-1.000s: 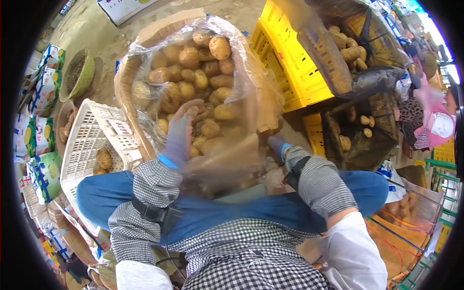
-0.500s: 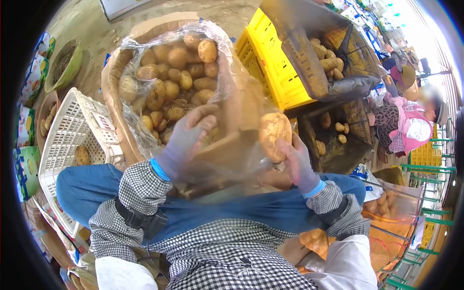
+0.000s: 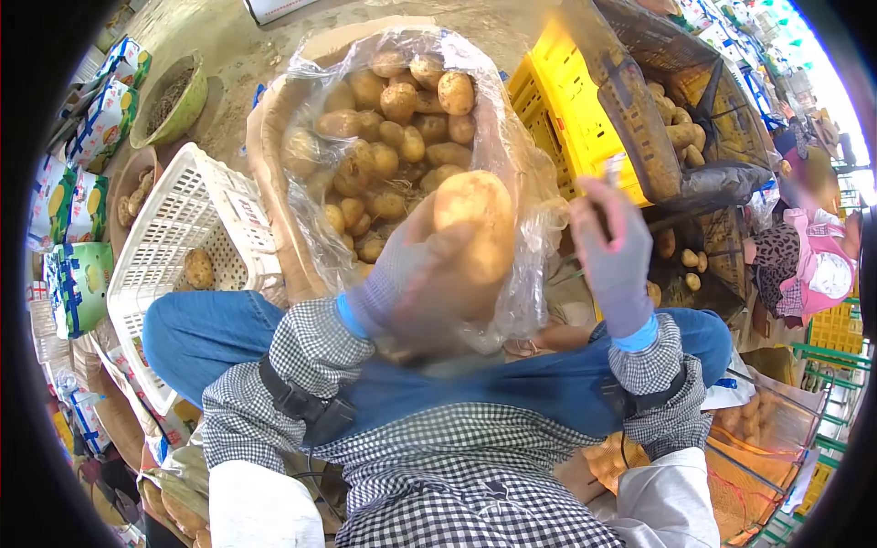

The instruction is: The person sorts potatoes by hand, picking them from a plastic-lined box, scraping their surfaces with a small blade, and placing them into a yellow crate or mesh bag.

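Observation:
A large potato is in my left hand, raised over the near part of a plastic-lined cardboard box. The left fingers are closed on it and smeared by motion. My right hand hangs to the right of the box, in front of the yellow crates. Its thumb and fingers are apart with no potato between them. Many loose potatoes fill the box. The clear plastic liner bunches along its right side, left of my right hand. Both hands wear greyish-purple gloves.
A white basket with a potato stands at left, near a green tub. Yellow crates with dark lining hold potatoes at right. Beyond them is a person in a pink vest. An orange mesh sack lies lower right.
The large potato has passed from my right hand to my left. My right hand has let go and moved up and right. The view has shifted slightly.

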Tool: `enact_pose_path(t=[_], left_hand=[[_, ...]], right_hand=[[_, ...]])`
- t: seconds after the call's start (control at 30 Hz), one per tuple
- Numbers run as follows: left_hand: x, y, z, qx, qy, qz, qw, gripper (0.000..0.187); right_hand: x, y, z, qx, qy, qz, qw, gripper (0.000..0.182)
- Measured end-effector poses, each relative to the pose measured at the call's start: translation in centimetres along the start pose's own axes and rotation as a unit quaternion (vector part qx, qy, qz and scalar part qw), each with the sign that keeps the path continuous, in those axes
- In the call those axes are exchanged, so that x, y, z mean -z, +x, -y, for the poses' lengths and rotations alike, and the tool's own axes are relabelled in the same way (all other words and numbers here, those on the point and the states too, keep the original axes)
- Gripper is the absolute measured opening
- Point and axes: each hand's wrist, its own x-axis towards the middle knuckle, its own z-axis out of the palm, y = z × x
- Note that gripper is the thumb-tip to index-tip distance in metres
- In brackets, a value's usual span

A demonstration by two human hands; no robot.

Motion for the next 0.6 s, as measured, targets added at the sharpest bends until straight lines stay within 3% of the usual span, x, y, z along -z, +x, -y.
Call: enact_pose_path(t=[0.03, 0.17, 0.27, 0.37, 0.4, 0.5, 0.53, 0.57, 0.6], left_hand=[[0.1, 0.1, -0.2, -0.018, 0.001, -0.004, 1.0, 0.072], [0.0, 2.2, -1.6, -0.115, 0.028, -0.024, 0.993, 0.067], [-2.2, 4.7, -4.3, -0.156, 0.124, 0.012, 0.98, 0.066], [-3.7, 8.4, -5.5, -0.194, 0.262, 0.109, 0.939, 0.063], [-3.7, 9.8, -5.7, -0.206, 0.3, 0.139, 0.921, 0.063], [-1.3, 12.9, -6.1, -0.059, 0.316, 0.034, 0.946, 0.055], [1.4, 13.4, -5.3, -0.049, 0.464, 0.064, 0.882, 0.051], [4.6, 14.1, -3.3, 0.002, 0.637, 0.029, 0.77, 0.046], [7.6, 14.8, -1.3, 0.062, 0.782, 0.019, 0.62, 0.04]], right_hand=[[0.4, 0.8, -0.1, 0.097, -0.069, -0.079, 0.99, 0.035], [0.0, 0.7, 0.3, -0.051, 0.186, -0.026, 0.981, 0.042], [-0.5, 2.2, 2.6, -0.212, 0.479, 0.144, 0.84, 0.057], [0.0, 2.6, 1.0, -0.197, 0.591, 0.177, 0.762, 0.054], [-0.4, 2.4, 0.1, -0.257, 0.605, 0.047, 0.752, 0.048], [2.5, 3.2, 0.6, -0.262, 0.633, -0.006, 0.729, 0.045], [3.0, 3.3, 1.2, -0.277, 0.631, -0.064, 0.722, 0.043], [3.6, 3.2, 1.1, -0.261, 0.64, -0.058, 0.721, 0.043], [4.5, 3.0, 1.0, -0.242, 0.646, -0.056, 0.722, 0.043]])
